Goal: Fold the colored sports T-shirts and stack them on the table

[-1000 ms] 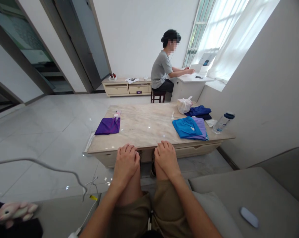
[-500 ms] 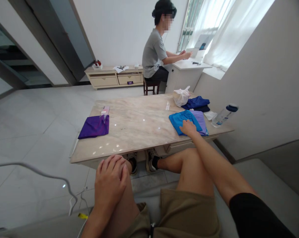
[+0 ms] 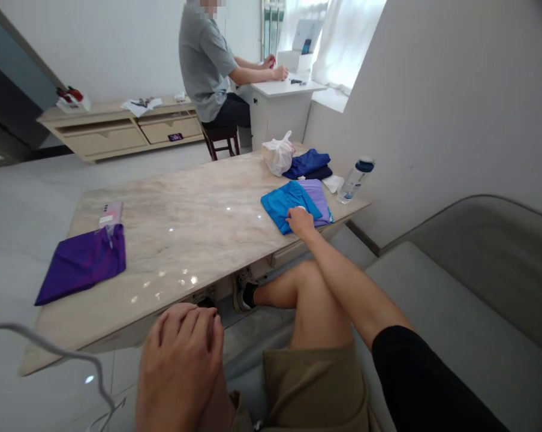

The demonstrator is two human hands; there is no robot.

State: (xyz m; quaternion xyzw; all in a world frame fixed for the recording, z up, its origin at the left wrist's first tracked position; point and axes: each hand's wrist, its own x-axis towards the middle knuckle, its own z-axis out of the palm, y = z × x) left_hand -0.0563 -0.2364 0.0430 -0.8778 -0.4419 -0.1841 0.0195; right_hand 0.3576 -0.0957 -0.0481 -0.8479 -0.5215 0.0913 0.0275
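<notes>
Right hand (image 3: 300,221) moved onto folded cloth (image 3: 285,202); bright blue, creased

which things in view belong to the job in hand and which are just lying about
Seemingly involved:
right hand, at the blue cloth
lilac cloth, partly under the blue
possibly the purple cloth, untouched

Likely just lying about:
white plastic bag
bottle

Left grip (image 3: 181,351) rests palm-down; outstretched right grip (image 3: 301,222) seems loosely curled.
</notes>
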